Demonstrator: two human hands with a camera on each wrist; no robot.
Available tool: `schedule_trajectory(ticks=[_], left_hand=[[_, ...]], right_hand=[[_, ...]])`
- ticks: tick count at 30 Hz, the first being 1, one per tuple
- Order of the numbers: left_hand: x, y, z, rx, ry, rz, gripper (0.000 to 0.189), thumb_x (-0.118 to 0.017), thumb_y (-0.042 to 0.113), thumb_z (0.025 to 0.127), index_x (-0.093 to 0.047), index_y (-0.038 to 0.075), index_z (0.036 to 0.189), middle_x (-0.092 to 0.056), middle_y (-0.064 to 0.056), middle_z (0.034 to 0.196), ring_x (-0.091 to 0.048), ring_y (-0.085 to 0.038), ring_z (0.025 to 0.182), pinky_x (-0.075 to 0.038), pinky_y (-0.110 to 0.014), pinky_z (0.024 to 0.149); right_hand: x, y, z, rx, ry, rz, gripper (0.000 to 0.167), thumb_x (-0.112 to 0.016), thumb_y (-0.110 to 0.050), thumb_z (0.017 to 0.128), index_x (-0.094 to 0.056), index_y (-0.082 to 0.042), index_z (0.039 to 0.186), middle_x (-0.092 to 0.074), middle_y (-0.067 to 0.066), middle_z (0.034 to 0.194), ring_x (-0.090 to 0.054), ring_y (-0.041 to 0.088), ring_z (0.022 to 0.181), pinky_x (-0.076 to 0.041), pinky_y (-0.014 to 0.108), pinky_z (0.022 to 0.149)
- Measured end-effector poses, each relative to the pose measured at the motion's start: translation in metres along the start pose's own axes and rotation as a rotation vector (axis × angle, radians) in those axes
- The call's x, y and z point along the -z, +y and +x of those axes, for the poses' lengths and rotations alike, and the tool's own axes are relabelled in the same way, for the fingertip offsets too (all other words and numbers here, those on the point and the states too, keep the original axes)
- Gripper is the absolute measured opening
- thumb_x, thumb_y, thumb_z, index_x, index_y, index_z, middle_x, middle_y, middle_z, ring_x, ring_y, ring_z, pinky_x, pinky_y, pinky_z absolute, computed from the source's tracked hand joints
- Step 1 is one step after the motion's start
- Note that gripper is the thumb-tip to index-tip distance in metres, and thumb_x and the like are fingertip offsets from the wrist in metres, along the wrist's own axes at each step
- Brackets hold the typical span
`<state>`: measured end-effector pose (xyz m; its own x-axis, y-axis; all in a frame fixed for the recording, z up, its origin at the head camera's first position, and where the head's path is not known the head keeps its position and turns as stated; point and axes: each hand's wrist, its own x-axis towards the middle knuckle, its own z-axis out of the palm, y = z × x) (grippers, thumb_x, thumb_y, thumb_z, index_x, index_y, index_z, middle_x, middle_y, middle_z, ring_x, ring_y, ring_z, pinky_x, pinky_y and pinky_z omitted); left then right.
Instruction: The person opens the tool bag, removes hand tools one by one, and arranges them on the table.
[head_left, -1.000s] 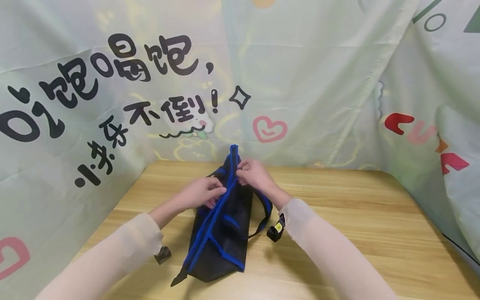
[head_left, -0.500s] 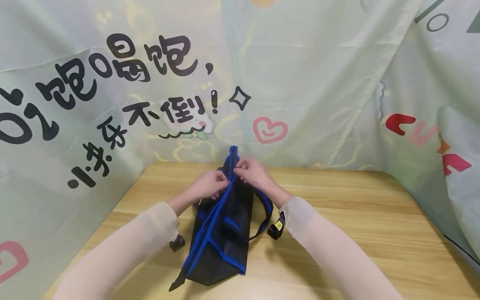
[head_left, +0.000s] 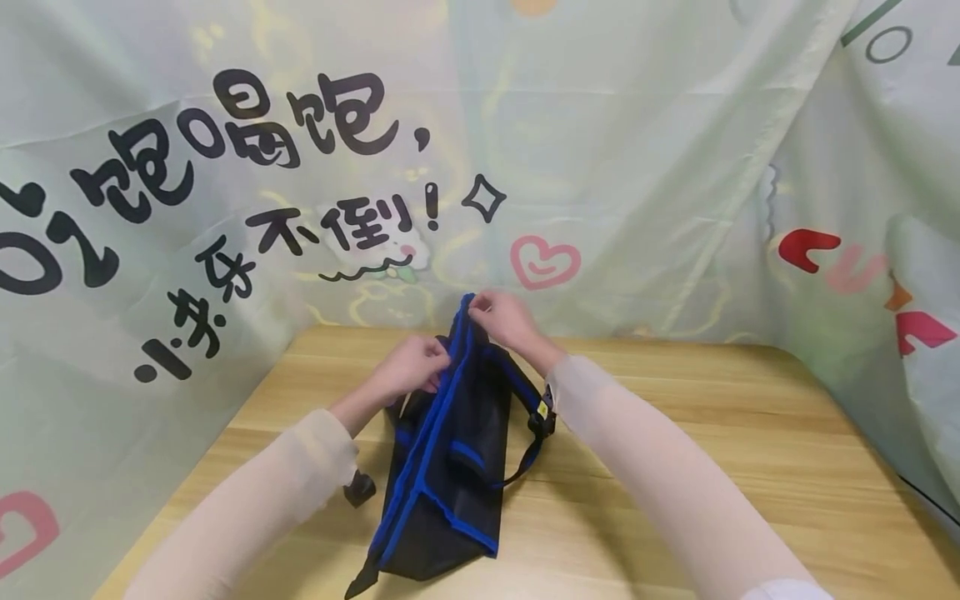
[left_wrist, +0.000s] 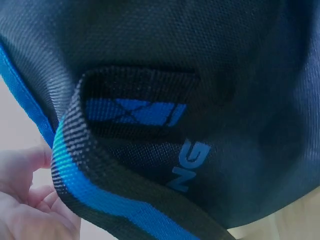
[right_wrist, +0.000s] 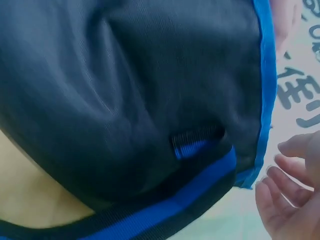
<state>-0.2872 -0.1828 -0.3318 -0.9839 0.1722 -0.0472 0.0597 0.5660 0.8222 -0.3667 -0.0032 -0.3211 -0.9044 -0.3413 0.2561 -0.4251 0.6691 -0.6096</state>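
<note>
A black tote bag [head_left: 480, 425] with blue trim stands on the table, its long top opening running away from me. Part of a light-coloured print and a strap handle [left_wrist: 125, 210] show on its side in the left wrist view. My left hand [head_left: 411, 367] pinches the blue-trimmed top edge [head_left: 442, 400] about midway toward the far end; its thumb meets the edge beside the handle. My right hand [head_left: 504, 317] is at the far top corner, fingers loosely bent. In the right wrist view, its fingertips [right_wrist: 272, 175] stand just beside the corner with nothing between them.
The wooden table [head_left: 675, 433] extends to both sides of the bag. A printed cloth backdrop [head_left: 637, 167] hangs behind and at the sides. Another strap handle [head_left: 517, 375] loops out on the bag's right, overlapping the right wrist camera [head_left: 542, 419].
My right hand has moved away along the top edge to the far corner. My left hand first slid farther along the edge, then drew slightly back. The right handle has shifted outward.
</note>
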Motion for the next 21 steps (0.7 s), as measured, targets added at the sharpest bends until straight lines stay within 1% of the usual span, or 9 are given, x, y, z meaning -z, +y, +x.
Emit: schedule_trajectory(ticks=[2, 5, 8, 12, 16, 18, 21], left_hand=[[0.001, 0.000, 0.000, -0.003, 0.008, -0.016, 0.015, -0.059, 0.012, 0.096, -0.063, -0.003, 0.091, -0.061, -0.014, 0.075, -0.062, -0.022, 0.060, -0.056, -0.033, 0.060], [0.002, -0.002, 0.000, -0.010, 0.013, -0.036, 0.016, -0.059, 0.012, 0.096, -0.063, -0.002, 0.091, -0.060, -0.014, 0.076, -0.061, -0.022, 0.062, -0.056, -0.033, 0.061], [0.001, -0.005, -0.002, -0.022, 0.012, -0.057, 0.016, -0.058, 0.012, 0.096, -0.063, -0.003, 0.092, -0.059, -0.013, 0.075, -0.059, -0.021, 0.062, -0.056, -0.033, 0.062], [0.001, -0.008, -0.005, -0.022, 0.020, -0.091, 0.014, -0.059, 0.009, 0.095, -0.062, -0.004, 0.093, -0.057, -0.011, 0.072, -0.057, -0.019, 0.060, -0.056, -0.032, 0.061], [0.000, -0.011, -0.007, -0.027, 0.021, -0.125, 0.015, -0.059, 0.009, 0.095, -0.061, -0.005, 0.096, -0.056, -0.010, 0.073, -0.056, -0.019, 0.062, -0.056, -0.031, 0.061], [0.000, -0.012, -0.008, -0.027, 0.022, -0.139, 0.014, -0.058, 0.009, 0.095, -0.061, -0.005, 0.096, -0.056, -0.010, 0.074, -0.055, -0.018, 0.062, -0.055, -0.030, 0.061], [-0.001, -0.011, -0.008, -0.023, 0.021, -0.156, 0.014, -0.058, 0.009, 0.095, -0.061, -0.005, 0.097, -0.056, -0.010, 0.076, -0.055, -0.019, 0.063, -0.055, -0.030, 0.061]], right_hand=[[-0.001, 0.003, 0.008, 0.002, -0.001, -0.027, 0.023, -0.059, -0.023, 0.098, -0.068, -0.009, 0.114, -0.068, 0.008, 0.111, -0.063, 0.023, 0.094, -0.050, 0.037, 0.085], [-0.004, 0.007, 0.018, -0.008, -0.006, -0.033, 0.025, -0.060, -0.023, 0.098, -0.068, -0.009, 0.117, -0.067, 0.008, 0.115, -0.063, 0.023, 0.100, -0.050, 0.037, 0.087], [-0.008, 0.009, 0.028, 0.006, -0.014, -0.052, 0.027, -0.061, -0.026, 0.097, -0.070, -0.009, 0.116, -0.068, 0.007, 0.115, -0.063, 0.023, 0.101, -0.050, 0.037, 0.086], [-0.012, 0.014, 0.040, 0.052, -0.032, -0.095, 0.026, -0.062, -0.027, 0.097, -0.072, -0.009, 0.113, -0.069, 0.006, 0.112, -0.064, 0.021, 0.097, -0.050, 0.036, 0.085], [-0.013, 0.019, 0.049, 0.061, -0.046, -0.112, 0.023, -0.065, -0.025, 0.095, -0.074, -0.010, 0.109, -0.071, 0.005, 0.110, -0.063, 0.019, 0.094, -0.049, 0.033, 0.083], [-0.012, 0.022, 0.052, 0.058, -0.059, -0.120, 0.023, -0.065, -0.025, 0.095, -0.075, -0.010, 0.108, -0.072, 0.004, 0.108, -0.063, 0.017, 0.090, -0.049, 0.031, 0.080], [-0.009, 0.025, 0.053, 0.037, -0.082, -0.109, 0.022, -0.066, -0.025, 0.094, -0.076, -0.010, 0.108, -0.073, 0.002, 0.102, -0.061, 0.016, 0.080, -0.048, 0.028, 0.071]])
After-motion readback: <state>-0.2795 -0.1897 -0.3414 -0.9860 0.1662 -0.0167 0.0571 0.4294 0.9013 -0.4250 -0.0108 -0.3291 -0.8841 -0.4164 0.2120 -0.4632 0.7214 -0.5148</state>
